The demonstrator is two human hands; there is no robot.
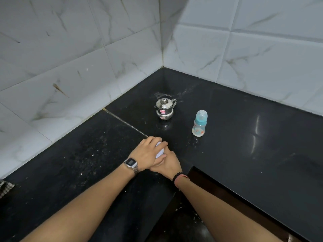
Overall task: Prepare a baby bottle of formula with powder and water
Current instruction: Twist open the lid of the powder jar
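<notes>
On the black counter (pixel 244 137), in the corner of two white marble-look tiled walls (pixel 70 67), both hands are together over a small white round container (pixel 160 151). Left hand (pixel 148 151) on top, fingers curled over the lid; right hand (pixel 168 163) wrapped around it from below and the right side. Both clamped on it; container mostly hidden, only a white sliver shows. Left wrist has a metal watch (pixel 131 164), right wrist a dark bead bracelet (pixel 176 177) and a pink band. Farther back, a small steel pot (pixel 164 109) with lid and spout stands upright. Near it to the right, apart from it, the baby bottle (pixel 200 123) stands upright, teal collar, clear cap on. Checked cloth (pixel 5 188) at the left edge.
</notes>
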